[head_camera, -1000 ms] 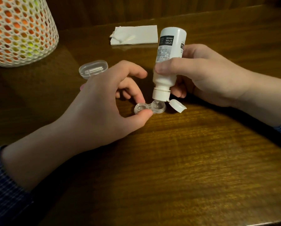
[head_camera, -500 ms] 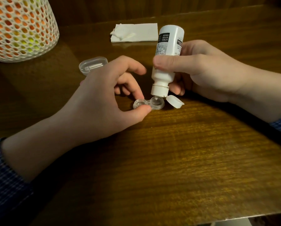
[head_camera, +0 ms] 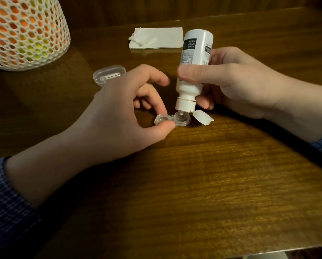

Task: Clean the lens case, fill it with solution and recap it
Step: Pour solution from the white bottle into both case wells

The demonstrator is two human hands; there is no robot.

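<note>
Head view: left hand (head_camera: 119,116) fingers are pinching the clear lens case (head_camera: 172,120) lying on the wooden surface (head_camera: 212,184), while right hand (head_camera: 236,81) fingers are gripping the upturned solution bottle (head_camera: 192,64), nozzle over the case's right well.

Glossy grained wood table (head_camera: 203,184) is gleaming; clear plastic lens case (head_camera: 172,119) is glinting; matt white plastic bottle (head_camera: 193,58); soft paper tissue (head_camera: 165,37).

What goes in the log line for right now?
step: filling case | left hand: pinches lens case | right hand: holds bottle upside down over right well
</note>
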